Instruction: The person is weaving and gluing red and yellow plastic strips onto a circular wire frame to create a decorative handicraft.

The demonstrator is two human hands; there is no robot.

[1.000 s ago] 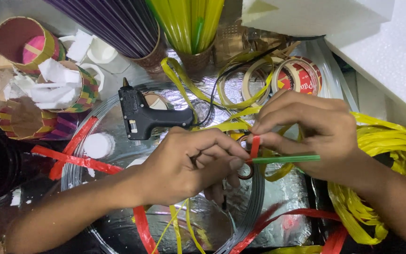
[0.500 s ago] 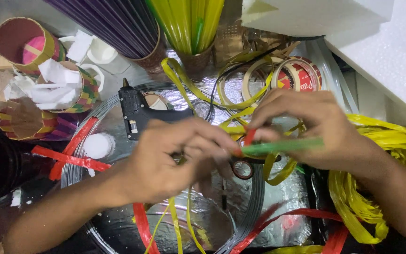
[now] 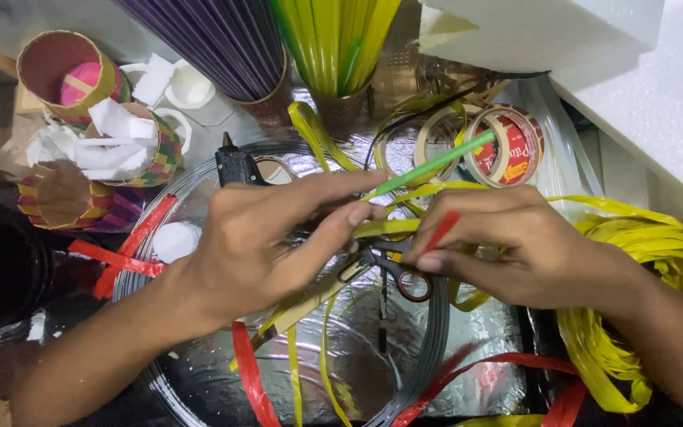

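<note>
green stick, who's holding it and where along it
The left hand pinches the green stick at its lower end between the fingertips; the rest juts up to the right. The right hand holds a red strip.

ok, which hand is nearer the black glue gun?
Left. The left hand lies right over the glue gun, hiding most of its body. The right hand is well off to its right, beyond the green strip.

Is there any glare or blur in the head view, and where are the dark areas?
Head view: glare on the silver foil sheet; white foam block nearly overexposed; left edge dark; both hands sharp, left hand and right hand.
</note>
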